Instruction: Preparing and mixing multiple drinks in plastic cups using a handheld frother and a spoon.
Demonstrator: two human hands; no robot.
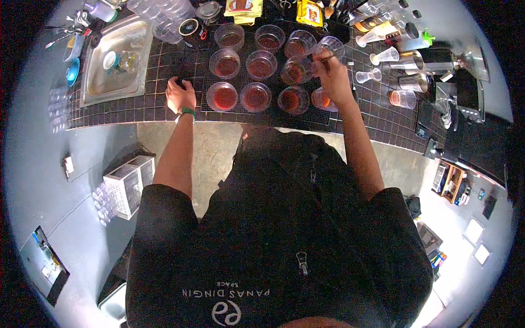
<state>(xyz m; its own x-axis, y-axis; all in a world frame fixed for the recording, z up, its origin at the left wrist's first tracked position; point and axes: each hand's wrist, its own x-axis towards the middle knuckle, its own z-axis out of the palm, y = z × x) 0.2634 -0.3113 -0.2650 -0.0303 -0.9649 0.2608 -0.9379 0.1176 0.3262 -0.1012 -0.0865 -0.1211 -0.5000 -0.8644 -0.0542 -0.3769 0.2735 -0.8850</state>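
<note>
Several clear plastic cups with red-brown liquid stand in rows on a black bar mat (275, 107). My right hand (334, 80) is over the right-hand end of the rows, its fingers pinched around what looks like a thin dark utensil (327, 59). The far-right cup (333, 43) is just beyond the fingertips, and a second-row cup (296, 70) lies to their left. Under my right wrist, a front-row cup (320, 99) is partly covered. My left hand (181, 97) rests on the black tiled counter, left of a front-row cup (222, 96); its curled fingers may cover something dark.
A steel sink (92, 88) holding small dishes lies to the left. A dark mug (190, 30) and yellow packets (309, 13) stand along the back. Jiggers (384, 55), metal shaker cups (412, 82), a plastic cup with orange residue (402, 99) and bottles (371, 22) crowd the right side.
</note>
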